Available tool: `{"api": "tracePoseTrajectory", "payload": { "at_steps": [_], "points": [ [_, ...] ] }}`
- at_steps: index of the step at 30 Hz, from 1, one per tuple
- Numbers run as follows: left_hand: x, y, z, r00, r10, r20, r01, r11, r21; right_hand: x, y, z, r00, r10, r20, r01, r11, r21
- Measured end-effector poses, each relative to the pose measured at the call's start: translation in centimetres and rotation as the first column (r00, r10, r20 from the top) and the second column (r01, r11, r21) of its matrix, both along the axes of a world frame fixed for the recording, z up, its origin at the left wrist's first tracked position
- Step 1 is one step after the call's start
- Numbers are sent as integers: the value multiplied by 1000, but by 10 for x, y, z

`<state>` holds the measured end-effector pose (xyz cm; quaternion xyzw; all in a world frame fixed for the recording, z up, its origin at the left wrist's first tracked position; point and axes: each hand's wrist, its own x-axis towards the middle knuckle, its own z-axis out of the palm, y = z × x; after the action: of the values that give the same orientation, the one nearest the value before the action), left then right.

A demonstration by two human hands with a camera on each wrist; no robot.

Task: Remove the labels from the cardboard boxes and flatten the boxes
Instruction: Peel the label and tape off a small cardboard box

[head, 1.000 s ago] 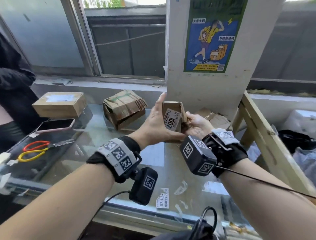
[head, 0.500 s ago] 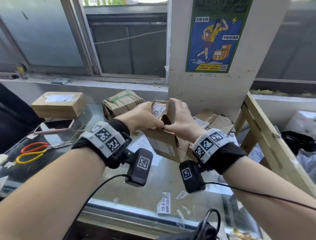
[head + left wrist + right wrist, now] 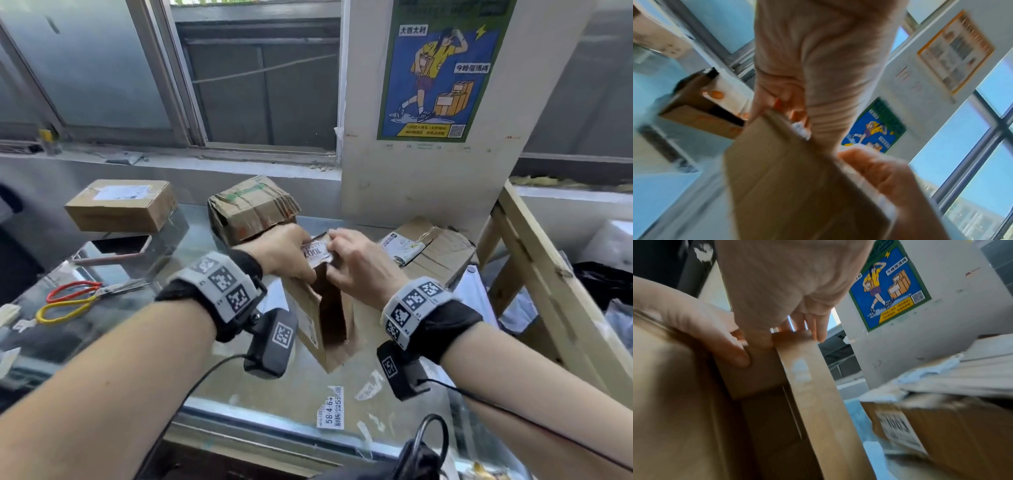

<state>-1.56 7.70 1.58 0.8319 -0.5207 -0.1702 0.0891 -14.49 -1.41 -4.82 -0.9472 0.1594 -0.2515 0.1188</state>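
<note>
I have the open box (image 3: 322,318) held up above the glass table (image 3: 274,390), open end toward me. My left hand (image 3: 284,250) curls round the box's top left edge. My right hand (image 3: 359,263) has fingers bent over the top right edge, tips at the white label (image 3: 317,253); whether they pinch it I cannot tell. Judgement: brace with the left and peel slowly from a lifted corner, low against the cardboard, so the label comes off whole. Peeled label scraps (image 3: 334,407) lie nearest on the glass. Scissors (image 3: 75,298) to the left. Beyond: a crumpled box (image 3: 251,205), a sealed labelled box (image 3: 121,204), and flattened boxes (image 3: 435,250) close on the right, crowding that elbow.
</note>
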Motion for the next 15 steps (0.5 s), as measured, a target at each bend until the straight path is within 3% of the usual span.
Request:
{"api": "tracePoseTrajectory", "payload": {
  "at_steps": [3, 5, 9, 12, 15],
  "points": [
    [3, -2, -18, 1000, 7, 6, -6, 994, -108, 0, -1, -7, 1000, 16, 17, -16, 999, -45],
    [7, -3, -25, 993, 17, -118, -35, 989, -145, 3, -5, -8, 999, 33, 13, -32, 997, -77],
    [8, 1, -37, 824, 36, -566, -159, 973, -170, -4, -6, -13, 998, 60, -5, -60, 991, -121],
    [8, 0, -42, 749, 68, -659, -215, 966, -145, -5, -3, -12, 999, 40, -17, -42, 991, -125],
    [7, -2, -42, 734, 73, -675, -235, 960, -153, -3, -4, -8, 999, 42, -24, -45, 990, -133]
  ]
}}
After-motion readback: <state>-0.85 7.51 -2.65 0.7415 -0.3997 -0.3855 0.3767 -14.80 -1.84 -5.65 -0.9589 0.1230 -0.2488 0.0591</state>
